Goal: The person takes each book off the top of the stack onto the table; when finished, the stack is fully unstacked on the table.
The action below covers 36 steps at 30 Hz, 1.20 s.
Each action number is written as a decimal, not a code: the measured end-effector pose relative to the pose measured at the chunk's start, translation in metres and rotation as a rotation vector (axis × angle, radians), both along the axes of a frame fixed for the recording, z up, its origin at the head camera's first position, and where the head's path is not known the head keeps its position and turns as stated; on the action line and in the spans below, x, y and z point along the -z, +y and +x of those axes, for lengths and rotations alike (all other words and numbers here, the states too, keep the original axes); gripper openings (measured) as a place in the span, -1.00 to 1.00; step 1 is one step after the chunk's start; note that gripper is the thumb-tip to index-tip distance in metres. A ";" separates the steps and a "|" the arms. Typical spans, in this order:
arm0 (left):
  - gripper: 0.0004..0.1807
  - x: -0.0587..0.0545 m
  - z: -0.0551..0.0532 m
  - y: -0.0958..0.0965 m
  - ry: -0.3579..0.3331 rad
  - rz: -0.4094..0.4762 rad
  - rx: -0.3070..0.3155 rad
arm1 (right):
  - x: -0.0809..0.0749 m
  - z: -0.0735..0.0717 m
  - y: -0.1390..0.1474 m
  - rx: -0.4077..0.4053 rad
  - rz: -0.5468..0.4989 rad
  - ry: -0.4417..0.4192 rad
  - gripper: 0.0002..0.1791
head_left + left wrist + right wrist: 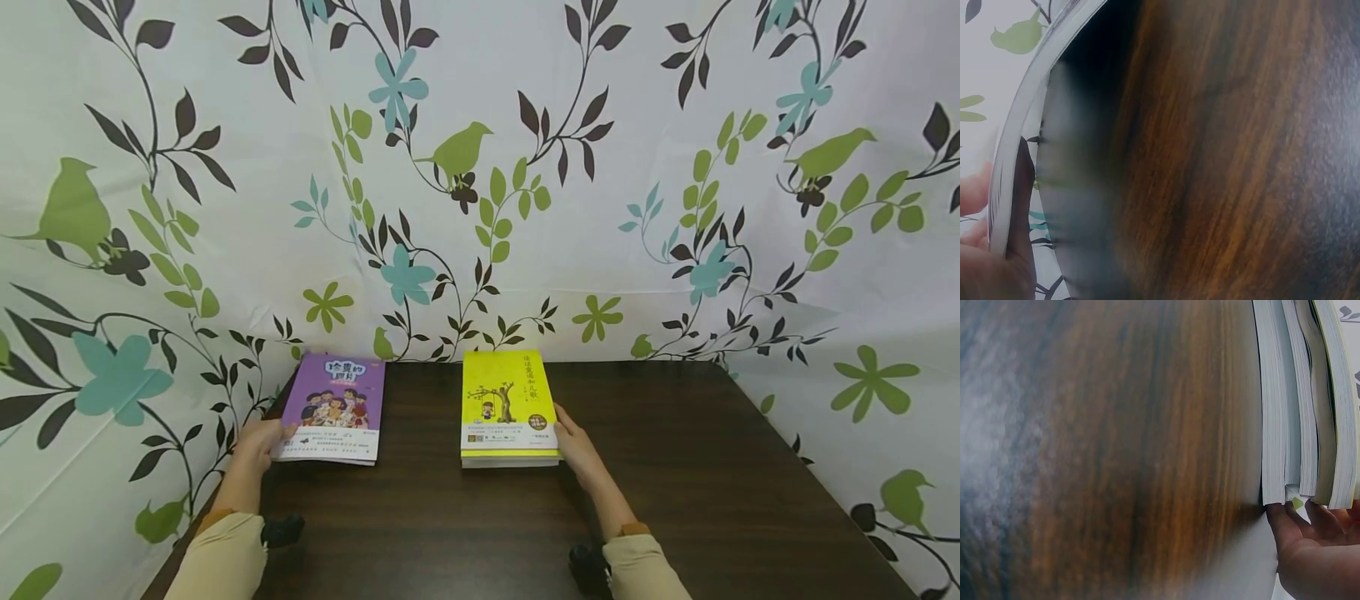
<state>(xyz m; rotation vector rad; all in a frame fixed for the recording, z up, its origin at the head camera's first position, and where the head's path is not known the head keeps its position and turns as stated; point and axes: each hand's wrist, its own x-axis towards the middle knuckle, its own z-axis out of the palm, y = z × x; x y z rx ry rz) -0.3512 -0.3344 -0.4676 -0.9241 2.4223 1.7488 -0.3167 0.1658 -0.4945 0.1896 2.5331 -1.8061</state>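
Note:
At the table's left, my left hand (258,442) pinches the lower left edge of a purple picture-covered book (337,400), with the thumb over its cover. In the left wrist view the page edge of this book (1019,119) stands above the wood, with fingers (975,194) at its side. A yellow book (506,400) with a tree and a swing on its cover tops a stack of several books (1307,412) near the table's middle. Against the stack's right side lies my right hand (577,446), its fingertips (1279,515) touching the book edges.
Both books are near the far edge of a dark wooden table (450,533). Behind it hangs a white cloth (480,275) printed with leaves, flowers and birds. Dark wrist devices (283,531) show beside the cream sleeves (221,558).

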 end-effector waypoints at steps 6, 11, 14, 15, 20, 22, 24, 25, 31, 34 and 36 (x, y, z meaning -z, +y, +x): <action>-0.53 0.004 0.000 0.004 0.023 -0.090 0.005 | 0.002 -0.002 0.002 0.000 -0.004 -0.006 -0.41; -0.50 0.009 0.004 0.009 0.079 -0.140 0.030 | 0.002 -0.001 0.002 -0.002 -0.006 -0.009 -0.41; -0.44 0.012 0.004 0.008 0.095 -0.158 0.102 | 0.001 0.000 0.001 0.001 -0.011 -0.003 -0.40; -0.42 0.013 0.004 0.007 0.098 -0.162 0.129 | 0.001 0.000 0.001 0.002 -0.010 0.000 -0.40; -0.38 0.013 0.004 0.004 0.111 -0.212 0.193 | 0.000 0.001 0.002 0.002 -0.012 -0.002 -0.41; -0.37 0.012 0.004 0.003 0.109 -0.249 0.194 | 0.000 0.002 0.001 -0.002 -0.011 -0.003 -0.41; -0.37 0.009 0.006 0.002 0.108 -0.268 0.175 | 0.000 0.002 0.000 -0.001 -0.013 -0.010 -0.41; -0.37 0.008 0.006 0.001 0.104 -0.270 0.168 | 0.000 0.003 0.000 -0.002 -0.014 -0.009 -0.41; -0.40 -0.005 0.007 0.005 0.153 -0.283 0.146 | 0.000 0.002 0.000 -0.001 -0.021 -0.005 -0.41; -0.40 -0.013 0.007 0.009 0.193 -0.286 0.159 | 0.000 0.001 0.000 -0.005 -0.013 -0.005 -0.41; -0.39 -0.018 0.006 0.013 0.193 -0.284 0.170 | 0.001 0.001 0.001 -0.005 -0.013 -0.005 -0.41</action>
